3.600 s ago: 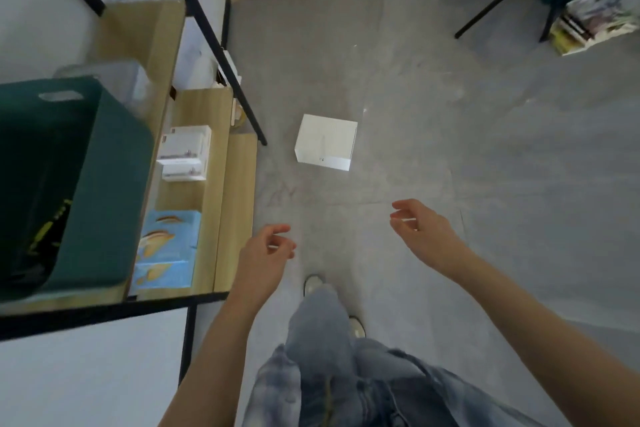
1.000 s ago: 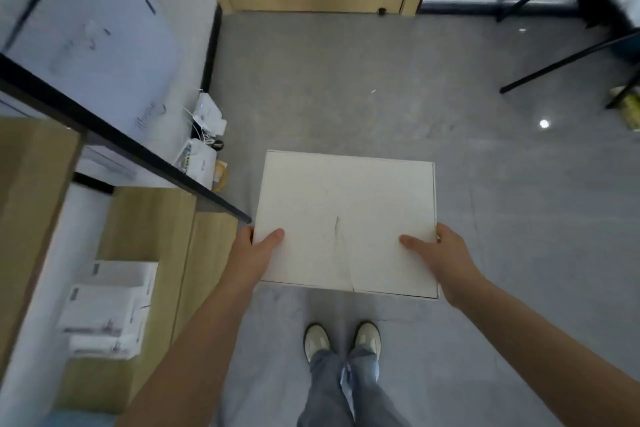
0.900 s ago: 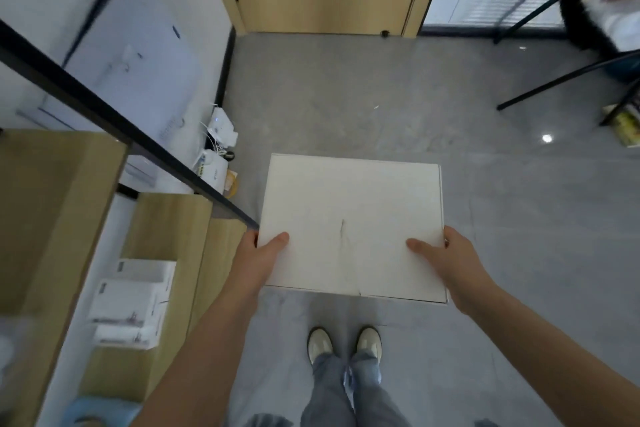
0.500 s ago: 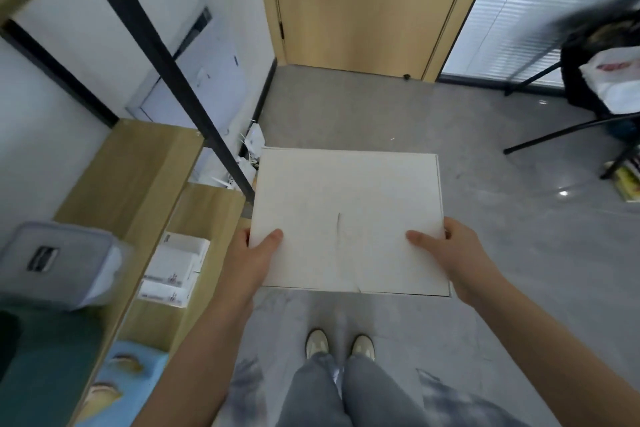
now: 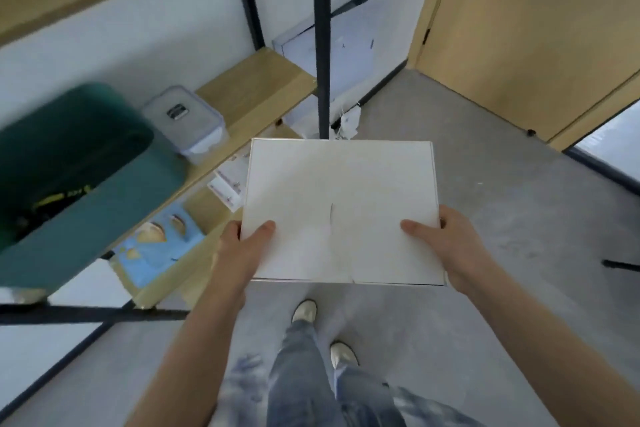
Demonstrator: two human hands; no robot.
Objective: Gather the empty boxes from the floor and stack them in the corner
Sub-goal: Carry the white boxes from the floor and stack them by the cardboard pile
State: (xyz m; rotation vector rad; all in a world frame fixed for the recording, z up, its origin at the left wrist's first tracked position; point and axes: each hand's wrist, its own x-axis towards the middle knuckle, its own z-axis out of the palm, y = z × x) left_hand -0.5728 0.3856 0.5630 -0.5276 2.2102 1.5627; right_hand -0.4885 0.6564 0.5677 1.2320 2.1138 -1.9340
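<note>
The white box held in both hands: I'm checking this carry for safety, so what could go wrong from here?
1. The white box is pinched only near its rear corners by the left hand and right hand; it might tip forward.
2. The black shelf post stands just ahead, so the box could bump it.
3. The box hides part of the floor ahead, so tripping is possible.

A wooden shelf unit [image 5: 256, 80] with black metal posts holds a green bin [image 5: 79, 177], a clear lidded container [image 5: 187, 121] just beside it and a blue packet [image 5: 156, 253] lower down; a wooden door [image 5: 526, 31] stands shut beyond the grey floor [image 5: 519, 204].
</note>
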